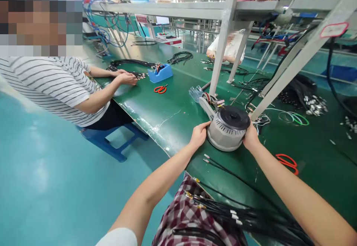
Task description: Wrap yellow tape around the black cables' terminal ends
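- The left hand (198, 134) has its fingers curled tight against the near left side of a round grey machine (227, 134), with the thumb up by the rim, gripping it.
- The right hand (251, 138) is pressed to the machine's right side. Its fingers are mostly hidden behind the housing, so I cannot tell how far they close.
- The machine has a black lid and stands upright on the green table (167, 108). It sits between the two hands, near the front edge.
- Just in front of it, black cables (245, 216) with metal ends run off the table edge onto a checked lap.
- Orange scissors (287, 162) lie on the table beside the right forearm, not touching it.
- A green wire loop (297, 118) lies behind the right hand, near a slanted white frame leg (281, 78).
- Farther along the table, a co-worker in a striped shirt (52, 86) sits on a blue stool (111, 141) with both hands on a cable bundle. A blue tape holder (160, 73) and a second pair of scissors (161, 88) lie close by.
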A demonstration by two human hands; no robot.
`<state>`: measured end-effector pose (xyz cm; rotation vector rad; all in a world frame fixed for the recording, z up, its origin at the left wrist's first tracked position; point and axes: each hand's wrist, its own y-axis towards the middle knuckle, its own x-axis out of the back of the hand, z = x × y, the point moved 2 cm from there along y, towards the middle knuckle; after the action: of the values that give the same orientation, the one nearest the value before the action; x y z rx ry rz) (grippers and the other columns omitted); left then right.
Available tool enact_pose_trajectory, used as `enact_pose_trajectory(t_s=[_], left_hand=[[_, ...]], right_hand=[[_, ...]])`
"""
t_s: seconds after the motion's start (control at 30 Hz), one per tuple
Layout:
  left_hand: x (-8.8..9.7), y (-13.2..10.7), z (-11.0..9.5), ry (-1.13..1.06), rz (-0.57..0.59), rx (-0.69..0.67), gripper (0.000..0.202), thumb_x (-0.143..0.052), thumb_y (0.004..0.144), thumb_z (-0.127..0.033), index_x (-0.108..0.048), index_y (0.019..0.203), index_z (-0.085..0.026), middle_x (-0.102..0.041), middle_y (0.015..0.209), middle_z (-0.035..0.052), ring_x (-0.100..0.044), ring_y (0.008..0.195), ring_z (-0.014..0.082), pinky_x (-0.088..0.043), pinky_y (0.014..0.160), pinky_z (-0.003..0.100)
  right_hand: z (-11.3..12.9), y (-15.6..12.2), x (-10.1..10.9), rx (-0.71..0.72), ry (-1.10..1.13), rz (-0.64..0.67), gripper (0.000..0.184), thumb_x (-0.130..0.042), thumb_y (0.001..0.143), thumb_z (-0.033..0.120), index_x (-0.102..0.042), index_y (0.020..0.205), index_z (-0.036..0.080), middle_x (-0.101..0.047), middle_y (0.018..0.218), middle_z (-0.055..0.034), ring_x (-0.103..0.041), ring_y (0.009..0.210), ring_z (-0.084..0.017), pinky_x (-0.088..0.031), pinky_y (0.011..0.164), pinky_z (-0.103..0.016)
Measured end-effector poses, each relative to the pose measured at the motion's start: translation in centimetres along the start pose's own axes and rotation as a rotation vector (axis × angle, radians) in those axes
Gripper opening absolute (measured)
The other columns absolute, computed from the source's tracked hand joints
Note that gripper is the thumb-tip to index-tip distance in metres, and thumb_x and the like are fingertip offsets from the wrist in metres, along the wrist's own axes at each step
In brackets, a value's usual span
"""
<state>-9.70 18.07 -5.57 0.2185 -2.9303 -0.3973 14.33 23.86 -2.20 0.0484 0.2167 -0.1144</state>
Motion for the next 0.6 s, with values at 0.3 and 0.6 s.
enact_pose_trajectory(t_s=[0.3,0.6], left_hand=[[0.1,-0.6,0.0,-0.116,-0.046,0.077,0.037,-0.043,0.074,-0.008,-0.078,0.085,-0.015,-0.077,0.086,0.0047,-0.071,0.08,0.0176,-0.057,0.081,0.029],[0.0,0.0,0.4,-0.214,-0.072,0.15,0.03,-0.044,0.071,-0.012,-0.072,0.081,-0.014,-0.074,0.082,0.0051,-0.067,0.069,0.0142,-0.051,0.065,0.023]], right_hand=[[0.1,3.0,1.8,0.046,-0.047,-0.094,0.034,-0.069,0.078,0.054,-0.068,0.08,0.02,-0.073,0.076,-0.0005,-0.071,0.084,-0.022,-0.062,0.082,-0.04],[-2.1,-0.7,4.5,0.291,-0.294,-0.104,0.031,-0.065,0.08,0.049,-0.071,0.086,0.019,-0.072,0.086,-0.0008,-0.064,0.087,-0.02,-0.054,0.09,-0.038]])
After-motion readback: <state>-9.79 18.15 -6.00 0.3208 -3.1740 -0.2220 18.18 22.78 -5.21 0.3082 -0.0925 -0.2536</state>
